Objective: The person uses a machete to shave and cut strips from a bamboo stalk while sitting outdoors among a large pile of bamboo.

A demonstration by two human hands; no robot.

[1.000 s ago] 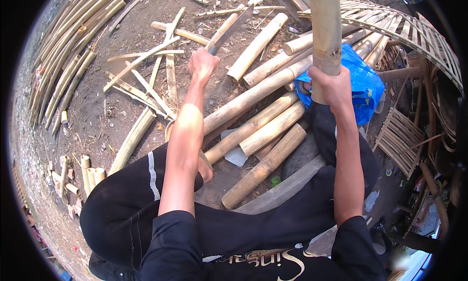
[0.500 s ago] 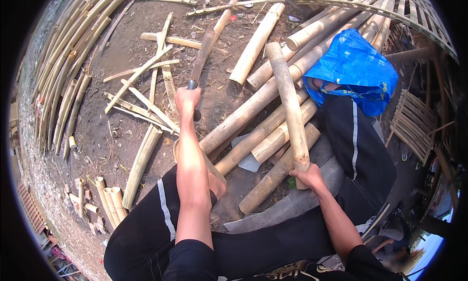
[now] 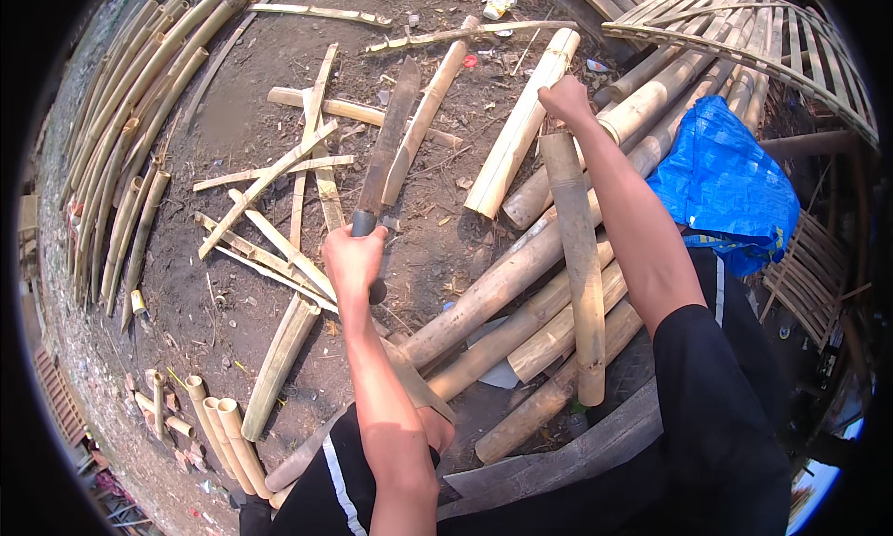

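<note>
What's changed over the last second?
The right hand lowered its upright bamboo piece, let it go across the bamboo pile, and moved forward to another bamboo length; whether it grips that is unclear. The left hand still holds the long knife; the crossed strips lie as before.

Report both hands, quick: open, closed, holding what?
Left hand: closed on the handle of a machete.
Right hand: at a bamboo piece; grip cannot be told.
</note>
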